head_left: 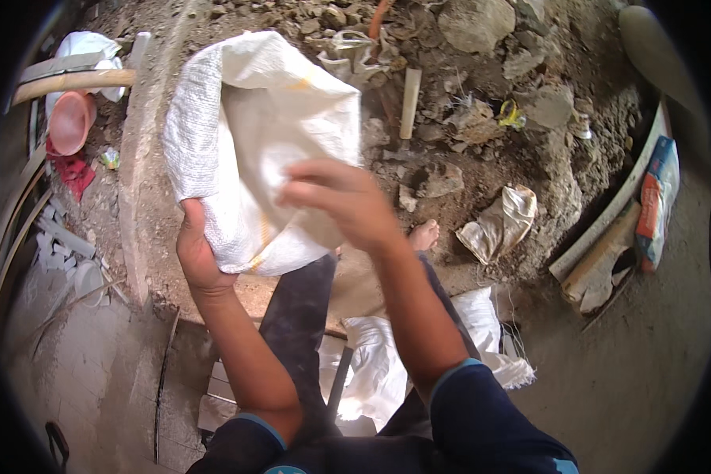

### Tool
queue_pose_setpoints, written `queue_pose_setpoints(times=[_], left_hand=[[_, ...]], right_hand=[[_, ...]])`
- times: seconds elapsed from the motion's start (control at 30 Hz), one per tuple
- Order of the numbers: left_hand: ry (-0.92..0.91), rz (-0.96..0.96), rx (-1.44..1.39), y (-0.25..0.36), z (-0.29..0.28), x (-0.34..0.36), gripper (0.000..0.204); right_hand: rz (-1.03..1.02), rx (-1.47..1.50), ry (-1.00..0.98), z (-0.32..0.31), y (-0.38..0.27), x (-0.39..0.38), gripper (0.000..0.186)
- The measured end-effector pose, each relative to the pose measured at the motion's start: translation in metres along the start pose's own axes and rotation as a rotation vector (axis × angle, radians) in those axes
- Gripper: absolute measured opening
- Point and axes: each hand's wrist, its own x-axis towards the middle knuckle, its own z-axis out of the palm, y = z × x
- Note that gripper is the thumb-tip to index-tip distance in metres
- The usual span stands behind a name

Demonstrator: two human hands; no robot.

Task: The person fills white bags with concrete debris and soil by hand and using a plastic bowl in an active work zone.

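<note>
A white woven sack (pixel 292 118) with yellow stripes and a rolled rim is held up with its mouth gaping toward me. My left hand (pixel 205 249) grips the lower left rim, thumb on the outside. My right hand (pixel 336 197) is over the sack's mouth, slightly blurred, its fingers apart and partly bent with nothing visible in them; whether it touches the fabric I cannot tell. Beneath, my legs (pixel 292 316) and a bare foot (pixel 423 235) show, with more white sacks (pixel 371 355) lying behind my legs.
Rubble and soil (pixel 466 95) spread ahead, with a crumpled dirty bag (pixel 494 225) and a pale pipe piece (pixel 411 103). At right lie curved boards (pixel 608 261) and a printed bag (pixel 656 205); at left, a pink bowl (pixel 69 122), planks (pixel 79 81) and white scraps (pixel 71 245).
</note>
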Motion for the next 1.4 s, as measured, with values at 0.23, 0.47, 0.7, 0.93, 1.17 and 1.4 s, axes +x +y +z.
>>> queue_pose_setpoints(times=[0.23,0.47,0.7,0.93,1.17,1.4], left_hand=[[-0.011,0.024,0.112,-0.014,0.010,0.004,0.057],[-0.257,0.058,-0.029,0.000,-0.004,0.013,0.057],[-0.070,0.053,0.117,-0.002,0.000,0.010,0.059],[-0.037,0.037,0.078,-0.003,-0.003,0.010,0.062],[0.040,0.158,0.058,0.020,-0.020,-0.002,0.057],[0.065,0.087,0.163,0.007,-0.021,0.004,0.059]], right_hand=[[0.289,-0.451,1.338,-0.269,0.080,-0.054,0.089],[0.318,-0.274,1.622,-0.319,0.119,-0.005,0.118],[0.343,-0.303,1.312,-0.320,0.107,-0.054,0.086],[0.390,-0.470,1.203,-0.310,0.134,-0.039,0.098],[0.486,-0.574,1.598,-0.273,0.147,0.018,0.104],[0.164,0.124,0.852,-0.327,0.140,-0.046,0.050]])
